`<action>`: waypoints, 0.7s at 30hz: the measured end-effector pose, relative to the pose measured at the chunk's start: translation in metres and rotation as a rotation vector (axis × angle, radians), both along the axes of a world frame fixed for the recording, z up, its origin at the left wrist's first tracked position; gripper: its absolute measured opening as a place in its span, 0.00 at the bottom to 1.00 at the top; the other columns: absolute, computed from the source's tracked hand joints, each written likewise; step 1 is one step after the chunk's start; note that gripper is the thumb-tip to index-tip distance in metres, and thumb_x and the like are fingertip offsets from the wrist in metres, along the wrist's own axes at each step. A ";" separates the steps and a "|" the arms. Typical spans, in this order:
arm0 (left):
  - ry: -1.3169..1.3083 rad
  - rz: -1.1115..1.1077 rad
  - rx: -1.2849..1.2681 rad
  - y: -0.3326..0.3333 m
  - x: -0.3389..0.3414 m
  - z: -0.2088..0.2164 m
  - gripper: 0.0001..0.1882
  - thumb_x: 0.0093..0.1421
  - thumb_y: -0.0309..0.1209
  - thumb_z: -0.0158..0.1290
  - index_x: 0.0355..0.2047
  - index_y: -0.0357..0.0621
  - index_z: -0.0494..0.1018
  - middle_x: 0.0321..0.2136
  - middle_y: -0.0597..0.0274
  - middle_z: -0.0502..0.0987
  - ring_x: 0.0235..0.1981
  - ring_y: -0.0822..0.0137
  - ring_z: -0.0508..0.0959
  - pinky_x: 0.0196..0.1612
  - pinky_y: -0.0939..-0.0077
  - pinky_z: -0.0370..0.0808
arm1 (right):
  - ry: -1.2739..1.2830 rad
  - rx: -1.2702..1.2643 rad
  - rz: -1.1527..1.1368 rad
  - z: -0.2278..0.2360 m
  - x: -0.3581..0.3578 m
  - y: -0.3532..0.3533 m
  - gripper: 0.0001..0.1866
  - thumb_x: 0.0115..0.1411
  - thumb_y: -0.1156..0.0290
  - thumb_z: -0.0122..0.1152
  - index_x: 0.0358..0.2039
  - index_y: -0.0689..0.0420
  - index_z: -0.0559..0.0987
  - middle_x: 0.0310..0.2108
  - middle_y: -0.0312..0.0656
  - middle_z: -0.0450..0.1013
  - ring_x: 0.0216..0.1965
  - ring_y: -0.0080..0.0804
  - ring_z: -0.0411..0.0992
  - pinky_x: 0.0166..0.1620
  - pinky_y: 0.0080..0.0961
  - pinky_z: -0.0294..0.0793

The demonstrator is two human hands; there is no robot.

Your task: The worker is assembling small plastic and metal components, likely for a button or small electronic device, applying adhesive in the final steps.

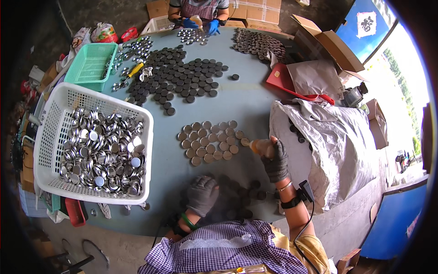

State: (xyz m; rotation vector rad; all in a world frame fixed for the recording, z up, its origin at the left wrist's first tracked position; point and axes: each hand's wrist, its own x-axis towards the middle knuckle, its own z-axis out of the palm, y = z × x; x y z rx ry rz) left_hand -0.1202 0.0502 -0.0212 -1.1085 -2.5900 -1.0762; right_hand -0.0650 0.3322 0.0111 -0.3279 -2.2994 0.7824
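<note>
My right hand (275,160), in a grey glove, is closed around a small amber squeeze bottle (262,146). The bottle's pale tip points left, at the right edge of a cluster of round silver metal caps (209,141) laid out flat in rows. My left hand (202,195), also grey-gloved, rests low on the table below that cluster. Its fingers curl under and their tips are hidden, so I cannot see what they hold. Loose dark round caps (244,194) lie between my two hands, partly in shadow.
A white basket (148,176) heaped with silver caps stands at the left, a green basket (77,68) behind it. Many dark caps (182,75) cover the table's far middle. A red dustpan (279,78) and white sack (340,137) lie right. Across sits a blue-gloved co-worker (200,9).
</note>
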 end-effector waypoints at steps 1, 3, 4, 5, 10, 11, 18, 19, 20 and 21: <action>-0.003 0.001 0.000 0.000 0.000 0.001 0.10 0.49 0.33 0.60 0.32 0.45 0.78 0.36 0.57 0.78 0.41 0.52 0.76 0.47 0.57 0.74 | 0.000 0.000 0.001 0.001 -0.002 0.001 0.33 0.45 0.75 0.70 0.53 0.60 0.70 0.47 0.50 0.69 0.49 0.48 0.70 0.53 0.37 0.70; -0.004 0.003 -0.003 0.000 0.000 0.002 0.10 0.49 0.33 0.60 0.32 0.45 0.78 0.35 0.57 0.78 0.41 0.52 0.76 0.47 0.57 0.74 | -0.013 -0.009 0.003 0.003 -0.005 0.003 0.33 0.44 0.76 0.69 0.54 0.61 0.70 0.46 0.50 0.69 0.49 0.48 0.70 0.53 0.37 0.70; -0.005 0.003 -0.005 0.000 0.000 0.002 0.10 0.49 0.34 0.60 0.32 0.45 0.78 0.35 0.57 0.78 0.41 0.53 0.76 0.47 0.58 0.74 | -0.013 -0.009 0.003 0.003 -0.006 0.004 0.33 0.44 0.76 0.69 0.54 0.61 0.70 0.46 0.50 0.69 0.49 0.48 0.70 0.53 0.37 0.70; -0.005 0.003 -0.005 0.000 0.000 0.002 0.10 0.49 0.34 0.60 0.32 0.45 0.78 0.35 0.57 0.78 0.41 0.53 0.76 0.47 0.58 0.74 | -0.016 -0.023 -0.007 0.002 -0.006 0.005 0.33 0.44 0.76 0.68 0.54 0.60 0.70 0.46 0.50 0.69 0.49 0.48 0.70 0.53 0.36 0.70; -0.009 0.002 -0.005 0.000 0.000 0.002 0.10 0.50 0.34 0.60 0.32 0.45 0.78 0.35 0.57 0.78 0.41 0.53 0.76 0.47 0.58 0.74 | -0.057 -0.030 -0.046 0.003 -0.004 0.007 0.33 0.44 0.78 0.67 0.54 0.59 0.70 0.46 0.49 0.70 0.48 0.48 0.71 0.52 0.36 0.71; -0.009 0.001 -0.004 0.001 0.000 0.002 0.10 0.50 0.34 0.60 0.32 0.45 0.78 0.35 0.57 0.78 0.41 0.53 0.76 0.47 0.58 0.74 | -0.035 -0.024 -0.042 0.003 -0.002 0.007 0.34 0.44 0.78 0.67 0.55 0.58 0.69 0.46 0.49 0.70 0.48 0.48 0.71 0.52 0.36 0.71; -0.013 -0.002 -0.005 0.000 0.000 0.002 0.10 0.50 0.33 0.60 0.32 0.44 0.78 0.35 0.56 0.78 0.41 0.52 0.76 0.47 0.58 0.74 | -0.059 0.036 -0.070 -0.001 0.008 0.007 0.37 0.43 0.77 0.70 0.56 0.56 0.69 0.48 0.47 0.71 0.49 0.45 0.72 0.54 0.36 0.72; -0.010 -0.004 -0.005 0.000 0.000 0.002 0.10 0.50 0.33 0.60 0.32 0.44 0.78 0.35 0.56 0.78 0.41 0.52 0.76 0.47 0.58 0.74 | -0.060 0.037 -0.071 0.000 0.010 0.006 0.37 0.43 0.77 0.70 0.56 0.56 0.69 0.48 0.47 0.71 0.49 0.45 0.72 0.54 0.36 0.72; -0.010 -0.004 -0.004 0.000 0.000 0.002 0.10 0.50 0.33 0.60 0.32 0.44 0.78 0.35 0.56 0.78 0.41 0.52 0.76 0.47 0.58 0.74 | -0.063 0.016 -0.065 0.001 0.011 0.005 0.36 0.43 0.78 0.68 0.56 0.58 0.68 0.48 0.48 0.70 0.50 0.46 0.71 0.53 0.36 0.71; -0.007 -0.003 -0.001 0.001 0.000 0.002 0.10 0.50 0.33 0.60 0.32 0.45 0.78 0.35 0.56 0.78 0.41 0.52 0.76 0.47 0.58 0.74 | -0.066 -0.004 -0.058 0.002 0.011 0.004 0.36 0.44 0.78 0.67 0.56 0.59 0.68 0.48 0.49 0.70 0.50 0.48 0.71 0.53 0.36 0.70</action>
